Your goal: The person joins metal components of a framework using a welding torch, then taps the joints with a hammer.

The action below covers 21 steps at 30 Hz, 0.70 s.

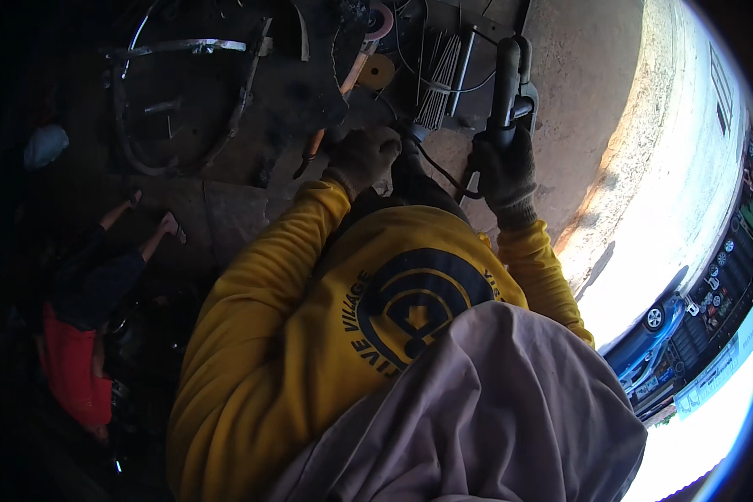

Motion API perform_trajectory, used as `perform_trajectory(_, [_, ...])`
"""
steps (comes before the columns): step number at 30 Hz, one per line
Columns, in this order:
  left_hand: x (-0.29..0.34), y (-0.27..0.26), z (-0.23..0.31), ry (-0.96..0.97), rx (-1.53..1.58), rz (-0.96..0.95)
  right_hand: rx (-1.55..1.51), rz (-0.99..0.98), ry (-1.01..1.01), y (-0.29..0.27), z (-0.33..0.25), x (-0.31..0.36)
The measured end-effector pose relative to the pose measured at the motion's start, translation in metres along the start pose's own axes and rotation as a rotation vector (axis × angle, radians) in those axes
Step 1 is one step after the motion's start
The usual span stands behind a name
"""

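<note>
My left hand (365,157), in a dark work glove, is closed in front of my body; anything inside its fingers is hidden. Close to it lies an orange-handled tool (313,149) with a dark end. My right hand (507,171), also gloved, is wrapped round the lower part of a dark, thick tubular tool (505,79) that stands upright and has a rounded side piece. Its exact kind cannot be made out. Between my hands, further off, is a bundle of thin metal rods (440,79), with a dark cable (443,171) running nearby.
A tan disc (377,72) and a pinkish disc (379,21) lie beyond my left hand. A curved metal frame (241,105) rests at the far left. Another person in a red top (74,364) is at the left. A blue car (648,335) stands outside at the right.
</note>
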<state>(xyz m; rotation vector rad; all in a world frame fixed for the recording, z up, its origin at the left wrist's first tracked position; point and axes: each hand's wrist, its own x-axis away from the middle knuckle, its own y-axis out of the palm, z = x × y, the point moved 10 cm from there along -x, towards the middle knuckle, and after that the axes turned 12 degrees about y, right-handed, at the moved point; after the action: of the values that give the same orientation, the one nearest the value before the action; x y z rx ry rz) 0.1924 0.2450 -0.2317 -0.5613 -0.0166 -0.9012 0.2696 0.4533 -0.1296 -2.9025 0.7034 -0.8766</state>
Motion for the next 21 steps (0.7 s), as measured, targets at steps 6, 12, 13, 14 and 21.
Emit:
perform_trajectory(6, [-0.065,0.051,-0.087,-0.4,-0.072,0.122,0.001,0.042,0.174,-0.042,0.03,0.013])
perform_trajectory(12, [-0.117,0.05,-0.097,-0.414,-0.08,0.295,0.153,0.07,0.077,-0.076,0.053,0.012])
perform_trajectory(13, [-0.12,0.056,-0.108,-0.483,-0.056,0.265,0.108,0.065,0.115,-0.077,0.054,0.011])
perform_trajectory(14, [-0.125,0.059,-0.112,-0.478,-0.054,0.271,0.064,0.059,0.152,-0.077,0.055,0.01])
perform_trajectory(21, [-0.106,0.083,-0.106,-0.398,-0.028,0.047,0.039,-0.039,0.095,-0.074,0.043,-0.001])
